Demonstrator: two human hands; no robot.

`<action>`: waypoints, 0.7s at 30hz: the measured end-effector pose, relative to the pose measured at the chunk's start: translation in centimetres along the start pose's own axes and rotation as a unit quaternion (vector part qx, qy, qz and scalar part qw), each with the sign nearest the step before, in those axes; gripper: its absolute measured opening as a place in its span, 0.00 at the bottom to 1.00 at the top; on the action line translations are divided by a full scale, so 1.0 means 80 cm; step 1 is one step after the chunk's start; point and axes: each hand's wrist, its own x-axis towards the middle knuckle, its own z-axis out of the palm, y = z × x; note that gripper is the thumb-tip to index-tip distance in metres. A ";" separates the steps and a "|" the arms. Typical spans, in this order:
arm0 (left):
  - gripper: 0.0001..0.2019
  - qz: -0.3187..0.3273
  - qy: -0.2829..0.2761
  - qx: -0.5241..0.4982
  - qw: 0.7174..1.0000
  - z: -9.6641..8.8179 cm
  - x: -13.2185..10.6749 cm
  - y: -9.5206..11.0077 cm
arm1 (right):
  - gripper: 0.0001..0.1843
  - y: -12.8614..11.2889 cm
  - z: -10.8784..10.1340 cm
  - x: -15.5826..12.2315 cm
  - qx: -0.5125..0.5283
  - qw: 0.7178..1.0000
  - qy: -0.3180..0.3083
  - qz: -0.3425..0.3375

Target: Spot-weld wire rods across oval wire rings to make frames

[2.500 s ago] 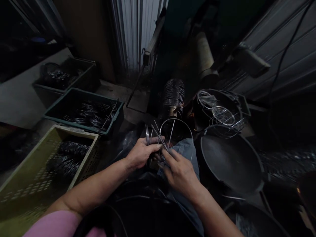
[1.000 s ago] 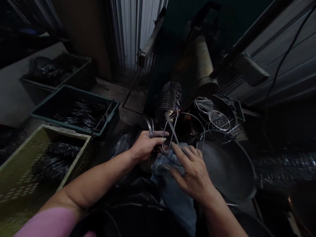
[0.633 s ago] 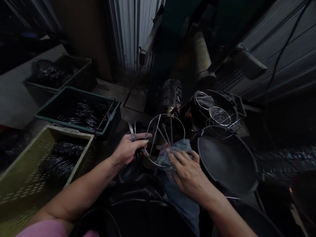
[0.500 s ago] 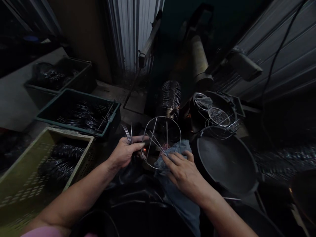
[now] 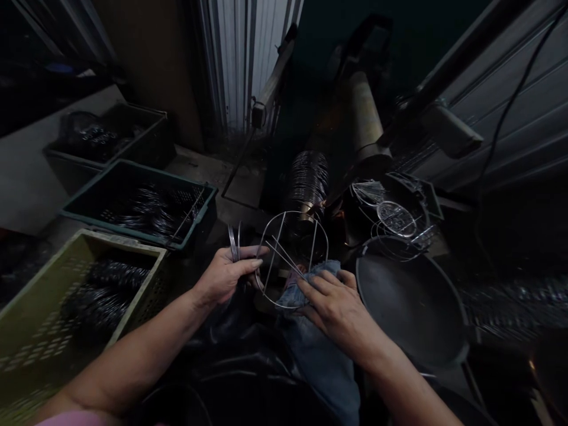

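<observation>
My left hand (image 5: 226, 275) pinches a round wire ring (image 5: 293, 212) by its left side, thumb on top. Several more bent wires (image 5: 232, 241) stand up between its fingers. Across the ring lie two straight rods, a left crossbar (image 5: 275, 251) and a right crossbar (image 5: 314, 239). My right hand (image 5: 335, 302) has its fingers closed on thin metal rods (image 5: 284, 253), whose free ends point up and left over the ring. Blue cloth (image 5: 319, 337) lies under the right hand. Just beyond the ring is a brass-coloured metal end piece (image 5: 307, 211).
A coil-like stack of wire rings (image 5: 310, 171) stands ahead. At left are a yellow crate (image 5: 84, 236) and a green crate (image 5: 110, 222) holding dark wire parts. To the right are a wide dark pan (image 5: 412, 302) and a container with wire pieces (image 5: 394, 218). A thick cylinder (image 5: 367, 112) rises behind.
The right rod, which earlier stood inside the ring, now slants across it as a second crossbar. A small orange glow near the left thumb is gone. The view has shifted slightly.
</observation>
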 end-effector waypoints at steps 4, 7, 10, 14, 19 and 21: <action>0.18 0.006 0.000 0.000 1.000 0.005 0.008 0.003 | 0.19 0.009 -0.005 0.003 -0.008 1.000 -0.016 -0.004; 0.18 0.009 -0.003 -0.004 1.000 0.009 0.014 0.005 | 0.20 0.017 -0.008 0.007 -0.010 0.999 -0.030 -0.006; 0.18 0.007 0.001 -0.008 1.000 0.012 0.019 0.006 | 0.20 0.024 -0.013 0.011 0.000 1.000 -0.029 -0.011; 0.19 0.001 -0.001 -0.014 1.000 0.018 0.024 0.011 | 0.19 0.033 -0.021 0.016 0.008 0.999 -0.032 -0.012; 0.18 0.006 0.001 -0.021 1.000 0.027 0.024 0.018 | 0.20 0.040 -0.033 0.020 0.018 0.998 -0.054 -0.016; 0.18 0.004 0.001 -0.028 1.000 0.028 0.023 0.019 | 0.19 0.041 -0.036 0.020 0.020 0.998 -0.058 -0.019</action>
